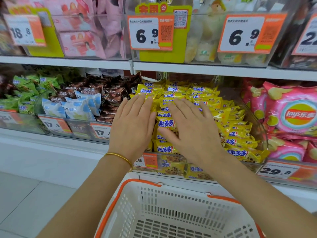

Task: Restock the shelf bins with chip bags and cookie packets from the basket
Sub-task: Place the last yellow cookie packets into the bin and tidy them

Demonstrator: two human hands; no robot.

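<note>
cookie packets (240, 134) | left hand (133, 122): flat, touching | right hand (192, 129): flat, touching

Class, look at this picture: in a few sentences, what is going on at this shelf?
A person is at a shop shelf. The left hand and right hand both lie flat, fingers straight, on the yellow cookie packets heaped in a clear bin. Pink chip bags sit to the right. The basket below shows nothing in the part in view.
</note>
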